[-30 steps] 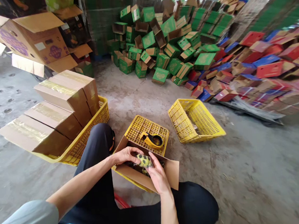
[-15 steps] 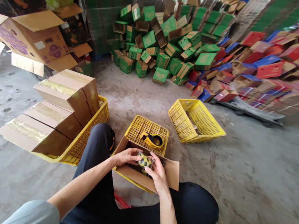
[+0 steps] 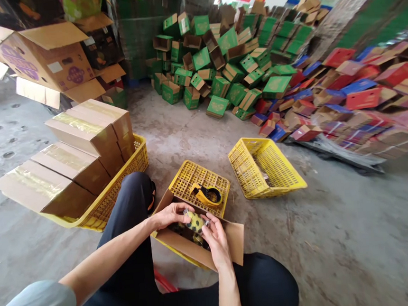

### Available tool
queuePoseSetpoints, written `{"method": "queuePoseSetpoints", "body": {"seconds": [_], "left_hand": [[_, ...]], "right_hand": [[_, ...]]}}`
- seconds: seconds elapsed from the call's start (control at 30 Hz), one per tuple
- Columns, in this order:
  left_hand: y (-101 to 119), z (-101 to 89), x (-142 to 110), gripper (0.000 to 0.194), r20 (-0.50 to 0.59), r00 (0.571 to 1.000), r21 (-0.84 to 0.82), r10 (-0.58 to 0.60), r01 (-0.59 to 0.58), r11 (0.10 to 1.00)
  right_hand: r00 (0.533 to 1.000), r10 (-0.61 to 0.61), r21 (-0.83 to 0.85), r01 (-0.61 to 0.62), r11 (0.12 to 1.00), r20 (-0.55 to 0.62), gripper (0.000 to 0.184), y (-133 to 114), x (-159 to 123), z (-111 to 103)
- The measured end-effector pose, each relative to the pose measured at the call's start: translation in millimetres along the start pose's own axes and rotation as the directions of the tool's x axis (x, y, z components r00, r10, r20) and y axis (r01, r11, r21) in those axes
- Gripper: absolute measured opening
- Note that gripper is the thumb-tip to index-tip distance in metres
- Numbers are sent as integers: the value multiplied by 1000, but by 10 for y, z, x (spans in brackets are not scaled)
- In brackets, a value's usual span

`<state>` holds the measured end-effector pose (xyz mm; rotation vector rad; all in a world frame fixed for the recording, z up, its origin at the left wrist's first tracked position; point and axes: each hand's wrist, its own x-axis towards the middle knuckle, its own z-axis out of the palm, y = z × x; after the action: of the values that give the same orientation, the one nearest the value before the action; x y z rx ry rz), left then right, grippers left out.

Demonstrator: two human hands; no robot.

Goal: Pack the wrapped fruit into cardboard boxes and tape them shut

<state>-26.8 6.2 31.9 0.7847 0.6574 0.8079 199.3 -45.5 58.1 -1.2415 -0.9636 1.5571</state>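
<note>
Between my two hands is a yellow item with black spots in clear plastic wrap (image 3: 195,222). My left hand (image 3: 172,215) pinches the wrapper at its left end. My right hand (image 3: 216,237) grips the other end with thumb and fingers. Both are over an open cardboard box (image 3: 186,242), where more dark and yellow wrapped pieces lie, partly hidden by my hands. The box rests on an upturned yellow crate (image 3: 181,179). A yellow and black tape dispenser (image 3: 207,194) lies on that crate, just beyond the box.
At the left, a yellow crate (image 3: 121,191) holds several taped cartons (image 3: 72,164). Another yellow crate (image 3: 280,165) stands tilted at the right. Piles of green boxes (image 3: 217,105) and red and blue boxes (image 3: 363,98) cover the floor behind. Large open cartons (image 3: 45,57) are stacked at upper left.
The wrapped item has turned flatter between my hands, with its wrapper ends drawn out to both sides. My left hand has shifted slightly left. The view has tilted a little.
</note>
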Motion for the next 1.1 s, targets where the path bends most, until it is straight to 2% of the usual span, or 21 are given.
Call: {"method": "queuePoseSetpoints", "body": {"seconds": [0.13,0.27,0.37,0.47,0.53,0.67,0.8,0.93,1.1], "left_hand": [[-57,40,24,57,18,1000,-16,22,-22,1000],[-116,55,34,61,24,1000,-29,16,-15,999],[-144,51,24,65,3,993,-31,-119,119,992],[-186,41,22,76,-1,959,-38,-284,284,958],[-223,35,25,76,15,947,-20,-320,320,947],[-276,20,26,61,27,963,29,-267,266,964],[-274,-2,31,58,30,981,7,-191,191,982],[-244,-3,32,56,41,993,24,-111,110,994],[-205,46,3,57,85,996,64,-31,25,998]], "right_hand": [[996,84,-56,-84,995,-6,61,37,2,-97],[997,61,-81,-64,995,-45,65,73,37,-168],[997,9,-124,-19,992,-79,64,56,38,-180],[995,-57,-194,40,980,-79,58,35,20,-184],[996,-77,-224,66,972,-41,52,28,5,-182],[994,-92,-216,103,971,63,46,-2,-26,-151],[995,-66,-210,80,974,76,53,-56,-36,-115],[1000,1,-213,2,977,15,62,-25,-29,-120],[982,188,3,-188,982,-6,78,105,-52,-134]]}}
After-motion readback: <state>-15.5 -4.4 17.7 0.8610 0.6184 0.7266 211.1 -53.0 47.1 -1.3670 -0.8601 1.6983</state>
